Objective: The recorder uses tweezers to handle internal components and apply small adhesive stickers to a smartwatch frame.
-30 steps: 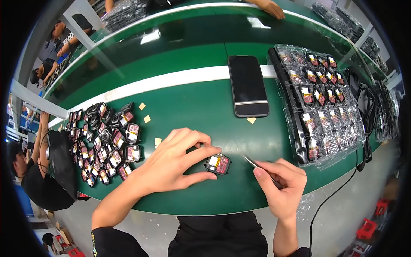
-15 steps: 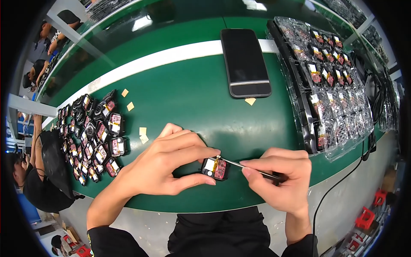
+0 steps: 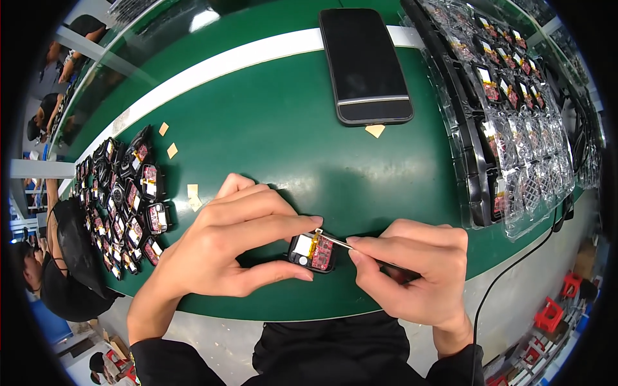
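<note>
My left hand [image 3: 225, 241] is closed on a small open black electronic module [image 3: 322, 255], index finger at its top edge and thumb at its lower left. Inside the module show a red circuit board, a white block and a strip of yellow tape. Pinched between thumb and fingers of my right hand [image 3: 418, 270] are slim metal tweezers [image 3: 337, 242]. Their tip meets the module's upper edge, close to my left index fingertip. Whether the tips grip anything is too small to tell.
Many similar modules [image 3: 132, 196] lie piled on the green table [image 3: 283, 141] at left. Small yellowish paper bits [image 3: 193, 190] are scattered beside them. A black phone [image 3: 367, 67] lies at the back. Clear plastic trays [image 3: 528, 148] with modules stand at right, near a black cable [image 3: 508, 260].
The camera view has shifted, so the table's contents sit differently in the picture. Both hands stay at the module, with the tweezers still touching its upper edge.
</note>
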`<state>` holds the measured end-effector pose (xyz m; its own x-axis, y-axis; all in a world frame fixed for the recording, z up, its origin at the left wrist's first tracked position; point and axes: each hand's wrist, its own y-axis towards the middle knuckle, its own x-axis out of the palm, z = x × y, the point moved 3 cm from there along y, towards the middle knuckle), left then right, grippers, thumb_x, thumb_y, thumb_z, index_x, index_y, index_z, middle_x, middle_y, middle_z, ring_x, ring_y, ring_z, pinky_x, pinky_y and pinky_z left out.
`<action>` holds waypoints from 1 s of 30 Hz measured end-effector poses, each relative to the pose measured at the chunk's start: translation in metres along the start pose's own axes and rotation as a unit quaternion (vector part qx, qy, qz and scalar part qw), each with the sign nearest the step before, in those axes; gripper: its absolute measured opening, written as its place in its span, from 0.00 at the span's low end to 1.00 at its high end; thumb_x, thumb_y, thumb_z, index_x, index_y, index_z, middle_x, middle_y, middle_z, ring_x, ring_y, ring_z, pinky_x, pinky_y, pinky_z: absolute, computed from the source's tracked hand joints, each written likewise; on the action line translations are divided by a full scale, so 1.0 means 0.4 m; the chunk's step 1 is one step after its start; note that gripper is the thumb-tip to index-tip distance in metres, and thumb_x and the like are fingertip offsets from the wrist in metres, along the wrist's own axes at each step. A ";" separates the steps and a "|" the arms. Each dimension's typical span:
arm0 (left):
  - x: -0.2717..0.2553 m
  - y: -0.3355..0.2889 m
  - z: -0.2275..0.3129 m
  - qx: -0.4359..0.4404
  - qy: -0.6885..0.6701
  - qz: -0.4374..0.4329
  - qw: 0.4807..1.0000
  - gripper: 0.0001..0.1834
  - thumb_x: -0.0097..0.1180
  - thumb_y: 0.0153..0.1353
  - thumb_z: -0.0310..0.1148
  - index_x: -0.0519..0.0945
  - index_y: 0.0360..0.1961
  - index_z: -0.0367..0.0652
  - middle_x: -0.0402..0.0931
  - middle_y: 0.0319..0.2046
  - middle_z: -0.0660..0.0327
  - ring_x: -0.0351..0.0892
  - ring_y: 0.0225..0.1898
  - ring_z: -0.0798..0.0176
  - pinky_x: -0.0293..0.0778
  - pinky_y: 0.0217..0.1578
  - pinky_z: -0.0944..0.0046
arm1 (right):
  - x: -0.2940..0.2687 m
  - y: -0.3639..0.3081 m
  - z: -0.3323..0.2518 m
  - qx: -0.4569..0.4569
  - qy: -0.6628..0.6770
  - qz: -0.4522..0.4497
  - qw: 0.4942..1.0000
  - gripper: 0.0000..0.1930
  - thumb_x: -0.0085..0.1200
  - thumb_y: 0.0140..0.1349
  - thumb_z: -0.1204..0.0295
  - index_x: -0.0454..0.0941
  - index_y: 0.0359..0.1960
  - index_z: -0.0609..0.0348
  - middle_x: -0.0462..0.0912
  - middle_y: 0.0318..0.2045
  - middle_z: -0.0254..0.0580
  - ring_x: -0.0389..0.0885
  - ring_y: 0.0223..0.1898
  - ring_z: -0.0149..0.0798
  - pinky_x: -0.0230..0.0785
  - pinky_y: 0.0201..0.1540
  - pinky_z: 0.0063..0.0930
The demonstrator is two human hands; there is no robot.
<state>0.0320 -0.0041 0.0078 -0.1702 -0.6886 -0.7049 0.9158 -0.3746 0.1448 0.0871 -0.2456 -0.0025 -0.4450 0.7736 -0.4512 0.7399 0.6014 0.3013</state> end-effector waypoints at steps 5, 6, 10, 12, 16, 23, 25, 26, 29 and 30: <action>0.001 0.001 0.004 -0.018 0.007 0.005 1.000 0.36 0.88 0.44 0.48 0.93 0.53 0.41 0.87 0.34 0.63 0.80 0.33 0.61 0.66 0.46 0.58 | -0.001 -0.006 -0.006 -0.020 -0.022 0.025 0.999 0.13 0.74 0.52 0.85 0.93 0.40 0.65 0.78 0.22 0.33 0.71 0.16 0.30 0.62 0.18 0.27; 0.002 0.002 0.002 -0.016 0.005 0.009 1.000 0.35 0.88 0.44 0.48 0.93 0.52 0.42 0.87 0.34 0.64 0.80 0.33 0.61 0.66 0.45 0.58 | 0.000 -0.009 -0.008 -0.038 -0.042 0.047 0.997 0.13 0.74 0.51 0.85 0.93 0.41 0.65 0.76 0.21 0.32 0.72 0.16 0.31 0.63 0.19 0.28; 0.002 0.004 0.000 -0.012 0.005 0.016 1.000 0.32 0.89 0.45 0.48 0.92 0.49 0.43 0.89 0.35 0.64 0.81 0.32 0.61 0.66 0.44 0.59 | 0.012 -0.022 -0.003 -0.083 -0.080 0.065 0.991 0.14 0.75 0.50 0.85 0.93 0.41 0.65 0.72 0.22 0.31 0.73 0.17 0.31 0.64 0.20 0.29; 0.001 0.005 -0.001 -0.011 0.006 0.015 1.000 0.32 0.89 0.45 0.47 0.92 0.49 0.43 0.89 0.35 0.64 0.81 0.32 0.61 0.66 0.44 0.59 | 0.015 -0.020 -0.002 -0.093 -0.081 0.061 0.990 0.15 0.75 0.49 0.85 0.93 0.41 0.64 0.70 0.23 0.30 0.73 0.18 0.30 0.63 0.20 0.30; 0.000 0.005 -0.003 -0.013 0.006 0.008 1.000 0.31 0.89 0.45 0.47 0.92 0.48 0.43 0.89 0.35 0.64 0.83 0.33 0.61 0.67 0.44 0.58 | 0.020 -0.019 -0.004 -0.094 -0.086 0.051 0.991 0.15 0.75 0.49 0.86 0.92 0.41 0.65 0.70 0.23 0.31 0.73 0.19 0.30 0.63 0.20 0.30; -0.015 0.005 -0.014 -0.011 -0.011 -0.026 1.000 0.32 0.89 0.45 0.47 0.93 0.49 0.43 0.90 0.37 0.64 0.84 0.35 0.62 0.64 0.44 0.59 | 0.017 -0.015 0.002 -0.084 -0.043 0.034 0.995 0.14 0.74 0.51 0.87 0.92 0.41 0.67 0.73 0.23 0.32 0.74 0.18 0.31 0.64 0.20 0.30; -0.018 0.005 -0.019 -0.010 -0.026 -0.045 0.999 0.31 0.88 0.46 0.49 0.93 0.49 0.43 0.92 0.40 0.64 0.85 0.37 0.62 0.63 0.44 0.59 | 0.012 -0.013 0.004 -0.068 -0.014 0.026 0.997 0.14 0.74 0.51 0.87 0.92 0.42 0.67 0.74 0.23 0.33 0.74 0.18 0.31 0.64 0.20 0.29; -0.019 0.005 -0.022 -0.012 -0.027 -0.046 0.999 0.31 0.88 0.46 0.49 0.93 0.49 0.43 0.92 0.40 0.64 0.85 0.37 0.62 0.63 0.44 0.59 | 0.008 -0.010 0.002 -0.060 -0.012 0.012 0.998 0.14 0.73 0.52 0.87 0.92 0.41 0.67 0.76 0.22 0.33 0.75 0.17 0.32 0.65 0.19 0.29; -0.018 0.004 -0.026 -0.001 -0.038 -0.047 0.998 0.31 0.87 0.47 0.50 0.93 0.49 0.43 0.92 0.41 0.64 0.86 0.38 0.61 0.63 0.46 0.58 | 0.002 -0.009 -0.001 -0.040 -0.009 -0.005 0.999 0.14 0.73 0.52 0.86 0.92 0.41 0.66 0.78 0.23 0.34 0.75 0.17 0.32 0.66 0.19 0.28; -0.018 0.004 -0.027 0.001 -0.042 -0.050 0.998 0.31 0.87 0.47 0.50 0.93 0.49 0.43 0.92 0.41 0.63 0.86 0.39 0.61 0.63 0.46 0.58 | 0.000 -0.009 0.000 -0.031 -0.010 -0.008 0.999 0.14 0.74 0.52 0.86 0.93 0.41 0.65 0.78 0.23 0.34 0.75 0.16 0.32 0.66 0.19 0.28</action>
<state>0.0387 0.0069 0.0057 -0.2905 -0.6973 -0.6553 0.8919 -0.4453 0.0784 0.0843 -0.2477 -0.0037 -0.4466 0.7598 -0.4725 0.6996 0.6258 0.3449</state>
